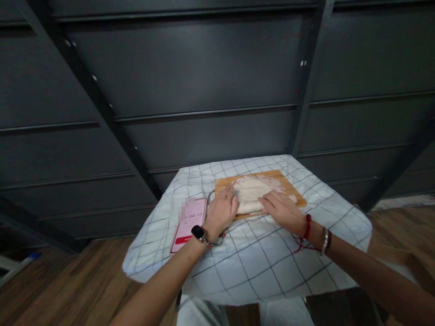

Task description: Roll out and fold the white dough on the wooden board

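A pale sheet of dough [253, 191] lies on a wooden board [290, 182]. Its near edge is a thick roll running from side to side; whether anything is inside the roll I cannot make out. My left hand [222, 208] rests at the left end of the dough, fingers stretched forward and flat over the board's edge. At the right, my right hand [281, 209] has its fingers bent over the roll with the thumb on the near side. A short rounded end [292, 198] shows just beyond that hand.
Left of the board lies a phone [190, 226] with a timer on its screen. A white checked cloth [251, 262] covers the small table. Flour [277, 183] whitens part of the board. Dark panels [210, 68] stand close behind the table.
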Tool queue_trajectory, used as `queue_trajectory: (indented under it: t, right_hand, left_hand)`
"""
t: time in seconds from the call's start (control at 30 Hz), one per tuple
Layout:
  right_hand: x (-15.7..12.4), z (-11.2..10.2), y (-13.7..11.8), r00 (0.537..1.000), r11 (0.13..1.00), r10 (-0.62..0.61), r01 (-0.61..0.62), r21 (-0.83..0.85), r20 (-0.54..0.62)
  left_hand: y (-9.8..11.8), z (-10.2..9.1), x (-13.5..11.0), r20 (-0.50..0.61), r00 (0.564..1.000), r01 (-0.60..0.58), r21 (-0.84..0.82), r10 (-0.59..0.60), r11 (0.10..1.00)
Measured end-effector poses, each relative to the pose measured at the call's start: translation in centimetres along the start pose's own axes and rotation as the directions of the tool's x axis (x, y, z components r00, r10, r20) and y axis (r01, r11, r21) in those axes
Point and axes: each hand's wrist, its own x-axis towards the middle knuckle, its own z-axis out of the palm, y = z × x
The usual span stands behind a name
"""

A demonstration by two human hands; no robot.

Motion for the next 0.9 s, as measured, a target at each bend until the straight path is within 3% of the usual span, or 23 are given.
queue_trajectory:
  t: [0.2, 0.43, 0.57, 0.67, 0.77, 0.9]
  right_hand:
    - [0.0, -2.2, 0.9, 0.997, 0.995, -0.036, 0.029, 0.098, 0.073]
    - [-0.3, 0.7, 0.9, 0.99, 0.965, 0.051, -0.083, 0.248, 0.132]
    - [0.0, 1.0, 0.6, 0.982, 0.974, 0.034, -0.074, 0.212, 0.188]
    - [0.2, 1.0, 0.6, 0.969, 0.977, 0.045, -0.094, 0.193, 0.244]
    - [1.2, 1.4, 1.4, 0.945, 0.955, 0.071, -0.157, 0.252, 0.319]
    - [3.7, 2.3, 3.1, 0.887, 0.914, 0.164, -0.301, 0.271, 0.433]
  left_hand:
    - [0.7, -0.9, -0.3, 0.065, 0.998, 0.008, -0.033, -0.006, 0.999]
    - [0.3, -0.5, 0.2, 0.133, 0.991, -0.009, 0.03, 0.005, 1.0]
    - [0.1, -0.4, 0.7, 0.14, 0.99, -0.027, 0.073, 0.017, 0.997]
    - [0.1, -0.6, 1.3, 0.214, 0.976, 0.008, 0.11, -0.032, 0.994]
    - [-0.3, -0.6, 2.7, 0.258, 0.962, 0.049, 0.157, -0.089, 0.986]
    - [-1.2, 0.1, 5.1, 0.214, 0.965, 0.115, 0.179, -0.152, 0.977]
